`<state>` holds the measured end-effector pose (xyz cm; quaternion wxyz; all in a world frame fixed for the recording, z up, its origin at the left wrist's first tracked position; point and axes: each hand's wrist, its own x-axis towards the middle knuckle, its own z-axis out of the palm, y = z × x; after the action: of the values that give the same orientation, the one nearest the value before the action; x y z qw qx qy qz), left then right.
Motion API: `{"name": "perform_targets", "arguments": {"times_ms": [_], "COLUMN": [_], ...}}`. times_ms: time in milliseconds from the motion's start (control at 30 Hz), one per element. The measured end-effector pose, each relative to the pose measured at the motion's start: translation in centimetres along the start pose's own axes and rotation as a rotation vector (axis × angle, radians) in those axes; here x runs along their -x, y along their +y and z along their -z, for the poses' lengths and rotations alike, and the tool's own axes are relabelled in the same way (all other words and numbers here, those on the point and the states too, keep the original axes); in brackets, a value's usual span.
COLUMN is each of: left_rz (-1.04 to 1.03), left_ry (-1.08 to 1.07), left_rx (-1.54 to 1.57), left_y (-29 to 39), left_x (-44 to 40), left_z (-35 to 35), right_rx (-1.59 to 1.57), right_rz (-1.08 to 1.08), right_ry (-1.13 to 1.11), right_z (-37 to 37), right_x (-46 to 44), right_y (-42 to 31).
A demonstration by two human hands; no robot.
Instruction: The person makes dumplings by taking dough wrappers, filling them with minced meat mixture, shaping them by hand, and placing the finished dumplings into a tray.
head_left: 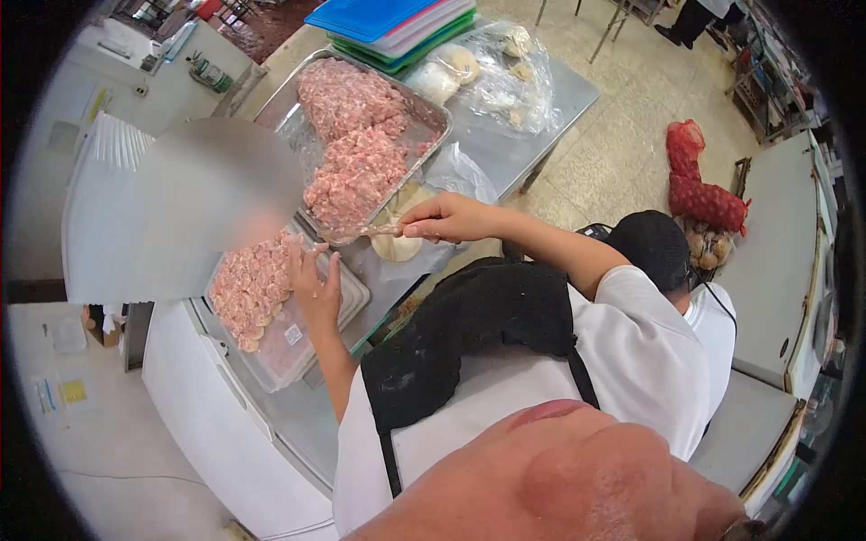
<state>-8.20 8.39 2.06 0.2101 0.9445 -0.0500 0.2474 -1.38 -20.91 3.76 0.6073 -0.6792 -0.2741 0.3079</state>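
Observation:
My right hand (pixel 442 218) is closed around the end of a slim, meat-smeared utensil (pixel 365 232); its exact kind is hard to make out. The utensil reaches over the near edge of a metal tray (pixel 442 117) heaped with pinkish ground meat (pixel 356 171). Pale round dough sheets (pixel 397 249) lie just below that hand. My left hand (pixel 316 287) has its fingers spread, with bits of meat on them. It is over the side of a clear plastic container (pixel 302 356), next to many small meat-filled pieces (pixel 248 288) set out on it.
Stacked coloured boards (pixel 388 22) and a plastic bag with dough (pixel 492 77) sit on the metal table (pixel 573 86). A person in a black cap (pixel 649 248) is close on my right. Red net sacks (pixel 708 194) lie on the floor. A blurred patch covers the upper left.

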Motion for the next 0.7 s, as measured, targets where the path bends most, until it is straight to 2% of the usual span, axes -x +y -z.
{"name": "perform_targets", "arguments": {"times_ms": [33,133,233,333,467,700], "left_rz": [0.001,-0.001,-0.006,0.004,0.023,0.032], "left_ry": [0.003,0.01,0.018,0.001,-0.021,0.002], "left_rx": [-0.003,-0.016,-0.049,-0.078,-0.103,-0.103], "left_y": [0.1,0.4,0.2,-0.1,-0.6,-0.2], "left_x": [0.0,0.2,0.3,0.3,0.6,0.4], "left_z": [0.1,0.2,0.2,0.0,-0.5,-0.4], "right_rx": [-0.046,-0.289,-0.407,-0.452,-0.368,-0.368], "right_rz": [0.058,-0.033,0.037,-0.04,0.04,0.012], "right_ry": [0.036,0.135,0.183,0.114,0.121,0.105], "right_z": [-0.5,-2.1,-4.0,-5.1,-4.9,-4.4], "right_x": [-0.1,0.5,0.6,1.7,2.0,2.0], "right_y": [0.2,-0.2,2.2,2.1,1.2,2.0]}}
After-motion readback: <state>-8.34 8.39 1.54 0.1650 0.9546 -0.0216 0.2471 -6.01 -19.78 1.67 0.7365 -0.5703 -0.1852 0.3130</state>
